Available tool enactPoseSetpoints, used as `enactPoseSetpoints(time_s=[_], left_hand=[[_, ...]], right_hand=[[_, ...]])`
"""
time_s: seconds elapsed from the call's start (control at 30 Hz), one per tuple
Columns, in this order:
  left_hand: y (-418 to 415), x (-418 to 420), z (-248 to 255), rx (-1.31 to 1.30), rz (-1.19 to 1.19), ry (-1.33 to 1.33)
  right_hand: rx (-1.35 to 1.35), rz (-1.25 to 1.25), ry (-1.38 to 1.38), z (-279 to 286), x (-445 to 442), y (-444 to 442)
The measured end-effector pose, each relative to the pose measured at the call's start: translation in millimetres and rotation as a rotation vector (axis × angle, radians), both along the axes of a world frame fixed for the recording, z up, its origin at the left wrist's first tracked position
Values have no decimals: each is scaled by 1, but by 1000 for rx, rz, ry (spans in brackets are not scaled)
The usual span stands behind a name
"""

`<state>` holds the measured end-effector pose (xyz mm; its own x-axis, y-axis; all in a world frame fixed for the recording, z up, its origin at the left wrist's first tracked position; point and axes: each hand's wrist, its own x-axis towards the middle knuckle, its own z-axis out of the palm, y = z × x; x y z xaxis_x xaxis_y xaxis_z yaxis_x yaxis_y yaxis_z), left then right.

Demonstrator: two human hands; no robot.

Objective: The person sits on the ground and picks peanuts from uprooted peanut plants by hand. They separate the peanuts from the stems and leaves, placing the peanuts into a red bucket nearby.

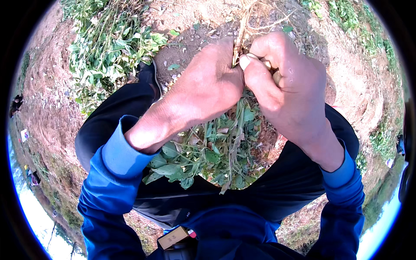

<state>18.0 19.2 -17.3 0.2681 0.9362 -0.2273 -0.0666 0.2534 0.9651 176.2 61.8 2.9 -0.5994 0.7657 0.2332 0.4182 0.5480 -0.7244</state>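
Observation:
My left hand (211, 81) is closed around the stems of an uprooted plant, apparently a peanut plant. Its thin, pale roots (242, 29) stick out beyond my fist, while its leafy tops (211, 156) hang between my knees. Close beside it, my right hand (289, 87) has curled fingers with the thumb pressed towards the forefinger, right by the root end. Tan peanut pods (277, 77) show in the gap between that thumb and the fingers. How many pods the palm holds is hidden.
A heap of pulled green plants (110, 52) lies at upper left, next to my dark shoe (150, 78). Dry soil (352, 84) with leaf litter surrounds me. Low green plants (373, 35) grow at upper right. A small box (174, 237) sits at my waist.

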Motion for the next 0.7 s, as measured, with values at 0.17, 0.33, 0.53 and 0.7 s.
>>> enactPoseSetpoints(time_s=[0.17,0.33,0.53,0.7], left_hand=[[0,-5,1,123,-38,22],[1,-13,14,43,-144,85],[11,-22,26,18,-370,330],[7,-22,19,-186,-260,131]], right_hand=[[-367,-23,37,9,1,1],[-560,36,-31,19,6,7],[-683,67,-54,24,10,6],[-739,109,54,27,11,8]])
